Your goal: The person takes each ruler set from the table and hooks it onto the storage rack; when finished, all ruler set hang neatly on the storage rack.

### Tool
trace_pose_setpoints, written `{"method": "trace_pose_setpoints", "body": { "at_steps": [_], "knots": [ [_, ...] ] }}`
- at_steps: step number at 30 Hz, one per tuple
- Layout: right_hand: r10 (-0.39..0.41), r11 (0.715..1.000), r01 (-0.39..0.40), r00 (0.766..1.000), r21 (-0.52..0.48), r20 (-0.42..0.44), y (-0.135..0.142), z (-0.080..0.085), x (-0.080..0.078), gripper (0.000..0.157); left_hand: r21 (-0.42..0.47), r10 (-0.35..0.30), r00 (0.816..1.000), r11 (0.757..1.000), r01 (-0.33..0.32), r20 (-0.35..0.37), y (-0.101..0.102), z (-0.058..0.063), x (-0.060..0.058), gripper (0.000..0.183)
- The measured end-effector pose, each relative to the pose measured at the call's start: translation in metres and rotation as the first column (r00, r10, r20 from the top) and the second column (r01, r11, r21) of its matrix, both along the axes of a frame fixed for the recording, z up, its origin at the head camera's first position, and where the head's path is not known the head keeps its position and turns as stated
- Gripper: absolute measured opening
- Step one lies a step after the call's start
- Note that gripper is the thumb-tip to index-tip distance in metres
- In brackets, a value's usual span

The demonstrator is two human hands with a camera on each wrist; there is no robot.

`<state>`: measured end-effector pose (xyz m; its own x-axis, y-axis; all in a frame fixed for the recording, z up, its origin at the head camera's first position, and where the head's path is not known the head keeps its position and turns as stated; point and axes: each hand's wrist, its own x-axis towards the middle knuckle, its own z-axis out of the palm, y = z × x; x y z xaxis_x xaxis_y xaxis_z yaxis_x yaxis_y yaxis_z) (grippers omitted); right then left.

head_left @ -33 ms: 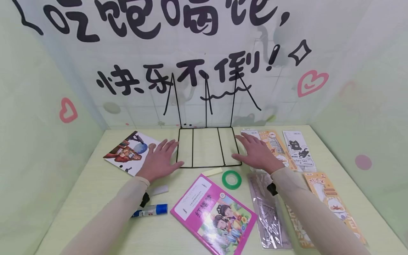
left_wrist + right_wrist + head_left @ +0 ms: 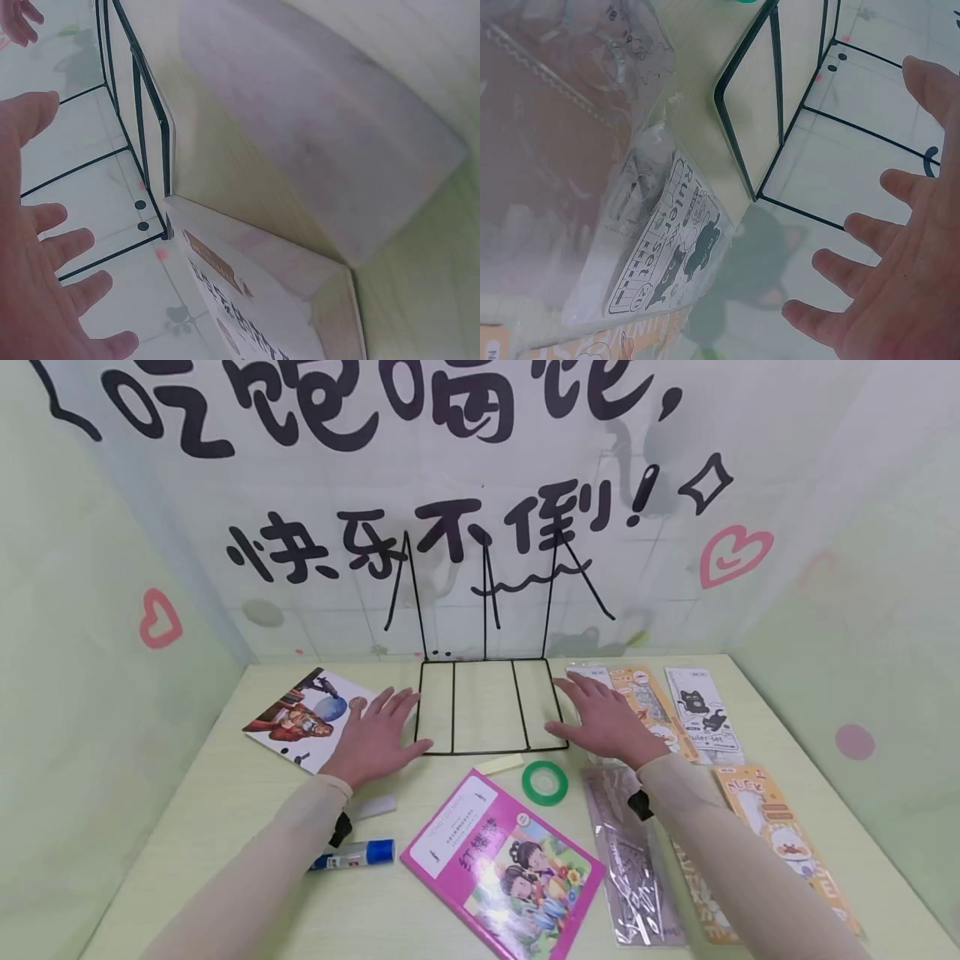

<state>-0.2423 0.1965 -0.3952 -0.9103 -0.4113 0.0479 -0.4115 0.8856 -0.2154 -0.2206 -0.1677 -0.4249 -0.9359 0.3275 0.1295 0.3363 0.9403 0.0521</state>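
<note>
The black wire rack (image 2: 485, 659) stands at 12 o'clock from you, its base on the table (image 2: 217, 827) and its uprights rising at the back. Both your hands are released, fingers spread, grasping nothing. Taking the rack's base as the dial's centre, your left hand (image 2: 375, 739) hovers at 9 o'clock and your right hand (image 2: 603, 718) at 3, each just beside a side wire; I cannot tell whether any fingertip touches it. Beyond your left hand, also toward 9, lies the white picture book (image 2: 303, 718). The pink book (image 2: 502, 864) sits at 6, the green tape roll (image 2: 530, 777) near 5, the cat ruler packet (image 2: 705, 714) at 3.
</note>
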Motion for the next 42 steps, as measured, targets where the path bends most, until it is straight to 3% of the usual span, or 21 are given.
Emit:
{"method": "trace_pose_setpoints", "body": {
  "at_steps": [5, 9, 14, 19, 24, 32, 38, 42],
  "knots": [
    [-0.011, 1.0, 0.012, 1.0, -0.029, 0.01, 0.0, 0.001, -0.002, 0.081, 0.027, -0.011, 0.999, 1.0, 0.01, 0.036, -0.001, -0.001, -0.002, 0.082],
    [-0.099, 0.994, 0.099, 0.995, -0.042, 0.006, 0.012, -0.002, -0.007, 0.073, 0.067, -0.022, 0.997, 0.998, 0.017, 0.069, -0.001, -0.005, -0.002, 0.081],
    [-0.28, 0.959, 0.281, 0.959, -0.044, 0.031, 0.039, -0.004, -0.011, 0.067, 0.083, -0.03, 0.996, 0.996, 0.023, 0.087, -0.001, -0.012, -0.004, 0.07],
    [-0.366, 0.929, 0.371, 0.922, -0.015, 0.131, 0.063, -0.008, -0.011, 0.084, 0.063, -0.029, 0.994, 0.998, 0.023, 0.101, 0.0, -0.017, -0.005, 0.062],
    [-0.395, 0.916, 0.4, 0.894, 0.022, 0.214, 0.072, -0.014, -0.01, 0.098, 0.051, -0.004, 0.991, 0.999, -0.003, 0.133, 0.002, -0.021, -0.002, 0.066],
    [-0.419, 0.903, 0.428, 0.862, 0.03, 0.285, 0.072, -0.022, -0.011, 0.093, 0.066, 0.007, 0.992, 0.998, -0.016, 0.128, 0.002, -0.025, 0.002, 0.065],
    [-0.383, 0.917, 0.398, 0.878, 0.008, 0.289, 0.066, -0.027, -0.017, 0.067, 0.083, 0.008, 0.993, 0.996, -0.018, 0.119, 0.002, -0.026, 0.002, 0.061],
    [-0.382, 0.909, 0.415, 0.868, -0.043, 0.316, 0.062, -0.03, -0.021, 0.053, 0.084, 0.004, 0.993, 0.996, -0.014, 0.117, 0.002, -0.025, 0.001, 0.06]
  ]
}}
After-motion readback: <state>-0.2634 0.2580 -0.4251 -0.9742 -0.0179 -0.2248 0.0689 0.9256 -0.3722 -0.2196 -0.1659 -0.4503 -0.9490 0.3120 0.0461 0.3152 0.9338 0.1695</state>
